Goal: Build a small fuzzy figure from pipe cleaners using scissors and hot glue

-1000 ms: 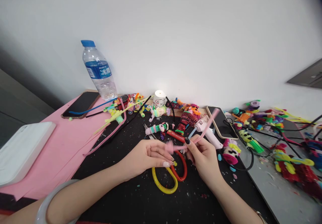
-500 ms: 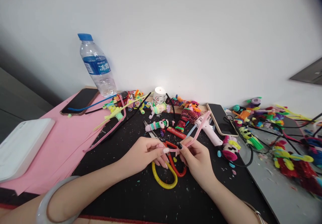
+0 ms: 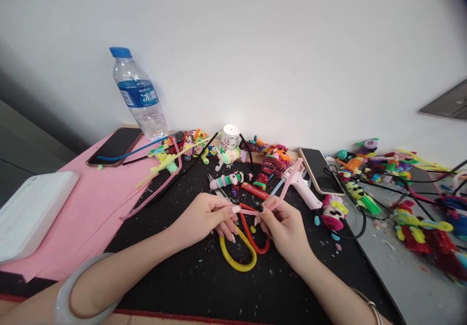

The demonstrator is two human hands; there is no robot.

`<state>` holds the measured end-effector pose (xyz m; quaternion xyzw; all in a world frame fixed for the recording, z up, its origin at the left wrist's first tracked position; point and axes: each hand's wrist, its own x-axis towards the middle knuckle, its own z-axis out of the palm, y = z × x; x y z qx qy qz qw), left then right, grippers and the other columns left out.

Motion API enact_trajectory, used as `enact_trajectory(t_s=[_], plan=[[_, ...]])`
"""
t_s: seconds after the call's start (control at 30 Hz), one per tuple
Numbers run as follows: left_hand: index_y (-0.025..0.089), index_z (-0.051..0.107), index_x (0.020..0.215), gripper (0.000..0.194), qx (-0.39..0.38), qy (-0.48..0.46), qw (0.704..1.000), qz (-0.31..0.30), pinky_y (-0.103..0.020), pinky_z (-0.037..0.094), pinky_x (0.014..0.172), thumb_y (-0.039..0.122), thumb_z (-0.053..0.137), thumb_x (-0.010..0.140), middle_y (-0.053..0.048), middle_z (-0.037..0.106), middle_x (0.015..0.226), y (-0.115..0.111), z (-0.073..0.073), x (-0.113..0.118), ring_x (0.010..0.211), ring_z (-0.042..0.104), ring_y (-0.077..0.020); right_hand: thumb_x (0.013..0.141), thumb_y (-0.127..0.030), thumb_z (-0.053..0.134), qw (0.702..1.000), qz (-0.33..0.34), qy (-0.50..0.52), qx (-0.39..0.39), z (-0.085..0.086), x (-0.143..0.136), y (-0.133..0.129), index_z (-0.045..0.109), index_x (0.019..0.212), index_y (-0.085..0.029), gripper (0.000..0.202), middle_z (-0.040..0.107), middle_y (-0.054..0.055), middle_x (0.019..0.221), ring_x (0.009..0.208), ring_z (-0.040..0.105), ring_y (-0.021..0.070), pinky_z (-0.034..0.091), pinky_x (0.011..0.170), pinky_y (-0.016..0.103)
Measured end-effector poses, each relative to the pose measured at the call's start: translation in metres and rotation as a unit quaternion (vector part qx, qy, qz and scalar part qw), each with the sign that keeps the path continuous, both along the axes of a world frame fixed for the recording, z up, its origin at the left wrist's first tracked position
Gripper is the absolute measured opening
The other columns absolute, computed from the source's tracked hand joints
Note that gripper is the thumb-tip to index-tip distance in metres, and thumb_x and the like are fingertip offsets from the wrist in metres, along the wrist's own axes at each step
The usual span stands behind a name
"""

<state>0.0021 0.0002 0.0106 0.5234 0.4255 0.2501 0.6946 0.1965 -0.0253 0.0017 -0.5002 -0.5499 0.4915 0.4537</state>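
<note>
- Since a second earlier, the left hand (image 3: 213, 215) had closed in: its thumb now pressed over the end where a small pink roll had shown.
- The long, fuzzy pink craft stem (image 3: 286, 189) was strung between both hands above the black mat (image 3: 175, 281), its free end slanting up past the right hand (image 3: 286, 227).
- Left thumb and fingertips pinched one end, the lower fingers loosely curled; the right thumb and fingers gripped it farther along.
- Shaping of the stem looked barely begun: a long stretch remained loose, apparently still to be worked. Whether the roll held under the left thumb could not be told.
- Large scissors with yellow and red handles (image 3: 249, 243) lay below the hands, crowding the space there.
- A printed red tube (image 3: 255, 190) and a pale pink glue gun (image 3: 304, 191) lay just beyond.
- Behind stood a white paper cup (image 3: 230, 136) and, leftward, a clear blue-capped plastic bottle (image 3: 138, 96).
</note>
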Motion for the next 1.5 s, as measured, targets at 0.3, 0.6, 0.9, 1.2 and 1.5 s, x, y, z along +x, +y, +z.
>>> enact_trajectory(t_s=[0.3,0.6,0.9,1.2,1.5], plan=[[0.013,0.064,0.088,0.036,0.012,-0.049,0.998,0.041,-0.028,0.054,0.064,0.046,0.053,0.084,-0.010,0.071,0.088,0.003,0.002,-0.002,0.069,0.071,-0.0206,0.079,-0.043,0.062,0.998,-0.040,0.036,-0.007,0.006,0.003,0.005,0.051,0.063,-0.018,0.032,0.052,-0.003,0.050,0.037,0.037,0.0063,0.026,0.036,0.020],[0.013,0.063,0.081,0.026,0.047,-0.033,0.998,0.034,-0.027,0.054,0.063,0.039,0.058,0.083,-0.004,0.069,0.072,0.002,0.005,-0.001,0.066,0.070,-0.0188,0.078,-0.043,0.063,0.999,-0.026,0.034,-0.019,0.004,0.000,0.004,0.049,0.063,-0.018,0.032,0.056,-0.002,0.054,0.036,0.038,0.0056,0.027,0.035,0.019],[0.012,0.059,0.069,0.029,0.066,0.012,0.998,0.019,-0.023,0.052,0.054,0.037,0.057,0.084,-0.006,0.069,0.063,0.001,0.009,-0.001,0.057,0.069,-0.0174,0.080,-0.041,0.062,0.999,-0.024,0.035,-0.021,0.005,0.000,0.005,0.050,0.063,-0.018,0.031,0.056,-0.002,0.053,0.037,0.038,0.0058,0.025,0.036,0.019],[0.015,0.064,0.088,0.016,0.181,0.048,0.982,0.001,-0.023,0.053,0.061,0.028,0.057,0.083,-0.003,0.068,0.076,0.004,-0.001,-0.004,0.065,0.069,-0.0165,0.082,-0.036,0.060,1.000,-0.024,0.003,0.006,0.002,0.005,0.005,0.050,0.065,-0.017,0.027,0.047,-0.006,0.048,0.039,0.036,0.0061,0.026,0.037,0.018],[0.016,0.066,0.090,0.018,0.135,-0.018,0.968,0.213,-0.025,0.056,0.071,0.031,0.064,0.079,-0.004,0.073,0.082,0.017,-0.005,-0.013,0.075,0.070,-0.0169,0.073,-0.023,0.065,0.958,0.019,-0.272,0.086,0.009,0.000,-0.002,0.052,0.095,-0.020,0.026,0.058,-0.002,0.070,0.054,0.052,0.0123,0.043,0.051,0.023]])
